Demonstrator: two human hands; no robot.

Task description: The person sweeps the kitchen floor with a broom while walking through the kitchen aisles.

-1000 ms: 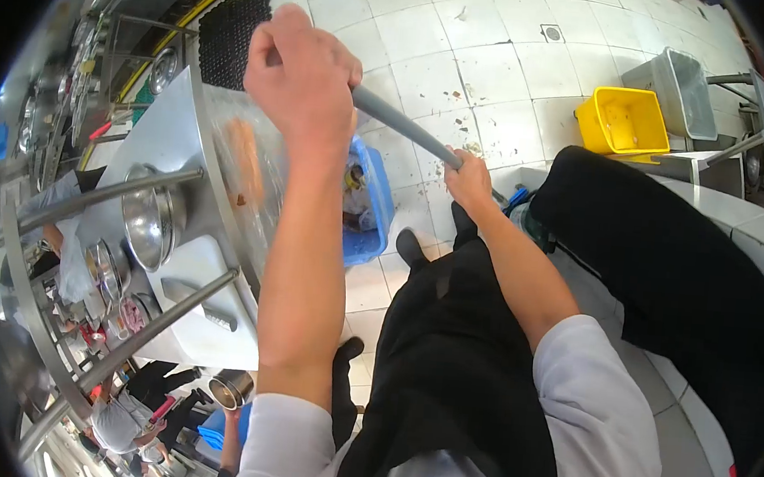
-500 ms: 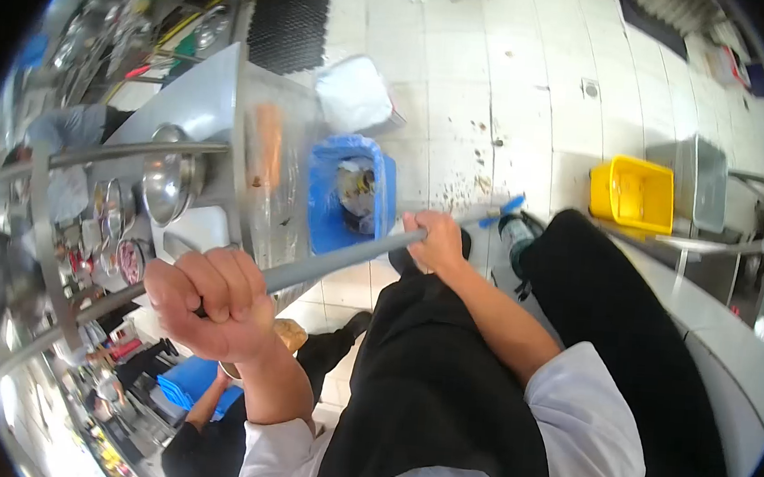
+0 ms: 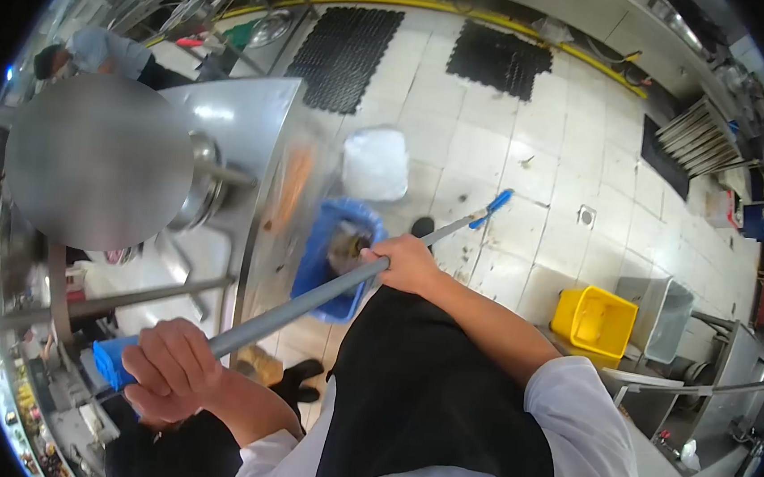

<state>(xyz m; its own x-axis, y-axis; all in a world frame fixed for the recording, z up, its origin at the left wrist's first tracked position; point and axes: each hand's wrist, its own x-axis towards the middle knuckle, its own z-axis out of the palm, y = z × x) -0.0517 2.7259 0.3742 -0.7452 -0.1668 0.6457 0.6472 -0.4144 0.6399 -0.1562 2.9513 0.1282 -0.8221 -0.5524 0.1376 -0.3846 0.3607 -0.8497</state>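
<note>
A long grey pole (image 3: 305,302) runs diagonally across the view, with a blue brush head (image 3: 492,209) at its far end on the white floor tiles. My left hand (image 3: 172,371) is wrapped round the near end of the pole. Farther along, my right hand (image 3: 405,263) grips the shaft. Under the pole stands a blue bin (image 3: 316,249) with waste inside, partly hidden by the shaft. Small dark scraps lie on the tiles near the brush head.
A steel table (image 3: 270,122) with bowls stands at the left. A white-lidded container (image 3: 376,164) sits behind the blue bin. At the right are a yellow bin (image 3: 595,320) and a grey bin (image 3: 665,319). Black mats (image 3: 347,59) lie farther back. Two other people are at the left.
The view has turned and shows more floor. Both hands still hold the pole; its brush head has come into full view, out on the tiles beyond the blue bin.
</note>
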